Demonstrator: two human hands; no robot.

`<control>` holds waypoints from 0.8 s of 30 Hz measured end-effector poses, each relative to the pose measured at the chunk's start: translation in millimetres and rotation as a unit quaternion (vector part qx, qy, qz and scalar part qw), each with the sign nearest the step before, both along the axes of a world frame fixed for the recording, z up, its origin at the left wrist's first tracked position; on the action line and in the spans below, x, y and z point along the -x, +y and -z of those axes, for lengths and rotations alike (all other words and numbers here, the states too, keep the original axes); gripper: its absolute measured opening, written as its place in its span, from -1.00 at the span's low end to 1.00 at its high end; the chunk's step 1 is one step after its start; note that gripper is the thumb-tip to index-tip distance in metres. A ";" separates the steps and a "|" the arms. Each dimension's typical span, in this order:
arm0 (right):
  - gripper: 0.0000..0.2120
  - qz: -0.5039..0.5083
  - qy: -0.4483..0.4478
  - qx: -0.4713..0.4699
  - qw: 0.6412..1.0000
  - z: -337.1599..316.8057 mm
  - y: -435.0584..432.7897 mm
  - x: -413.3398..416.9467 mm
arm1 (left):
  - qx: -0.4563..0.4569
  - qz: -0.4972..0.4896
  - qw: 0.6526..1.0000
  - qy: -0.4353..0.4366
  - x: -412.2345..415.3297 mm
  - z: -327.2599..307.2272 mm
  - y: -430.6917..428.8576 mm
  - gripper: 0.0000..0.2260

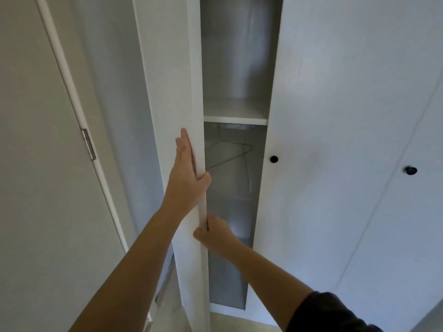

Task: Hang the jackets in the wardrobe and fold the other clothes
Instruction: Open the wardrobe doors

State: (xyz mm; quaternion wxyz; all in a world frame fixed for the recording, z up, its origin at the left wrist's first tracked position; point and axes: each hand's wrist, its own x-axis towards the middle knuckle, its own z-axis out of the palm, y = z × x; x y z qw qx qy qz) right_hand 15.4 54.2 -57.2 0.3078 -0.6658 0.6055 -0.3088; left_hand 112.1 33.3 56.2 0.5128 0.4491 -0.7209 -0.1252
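Note:
The white wardrobe's left door [167, 92] stands open, seen nearly edge-on. My left hand [189, 173] lies flat against its outer face with the fingers straight up and the thumb hooked round the door's edge. Lower down, my right hand [215, 233] grips the same edge, its fingers hidden behind the door. Inside, below a white shelf [235, 119], a thin wire hanger [230, 154] hangs tilted in the otherwise bare hanging space. No jacket or other clothing is in view.
The wardrobe's neighbouring doors [335, 116] to the right are closed, each with a black knob [274, 159]. A white room door [36, 140] with a metal hinge [88, 144] stands at the left. A strip of pale floor shows at the bottom.

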 end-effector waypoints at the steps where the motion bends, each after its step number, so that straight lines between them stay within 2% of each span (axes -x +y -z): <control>1: -0.82 0.000 0.009 -0.006 1.000 -1.2 -0.2 -8.8 | -0.007 0.009 1.000 0.002 -9.8 -1.3 2.3 -0.11; 3: -0.90 0.000 0.021 -0.007 1.000 -4.8 1.3 -26.7 | -0.016 0.033 0.999 0.005 -30.3 -4.3 7.8 -0.09; 11: -0.58 0.022 -0.052 0.032 0.998 -3.5 15.8 -119.4 | -0.073 0.142 0.987 0.034 -125.4 -10.9 16.2 -0.14; 13: -0.49 0.037 -0.068 0.040 0.996 -1.5 16.2 -147.6 | -0.087 0.155 0.983 0.039 -151.5 -12.4 16.5 -0.20; 18: -0.45 0.082 -0.077 0.045 0.993 2.1 12.8 -204.5 | -0.092 0.154 0.983 0.041 -203.4 -9.3 9.2 -0.45; 24: -0.36 0.119 -0.069 0.054 0.989 0.3 7.1 -257.2 | -0.101 0.149 0.981 0.069 -250.1 -6.4 -4.7 -0.62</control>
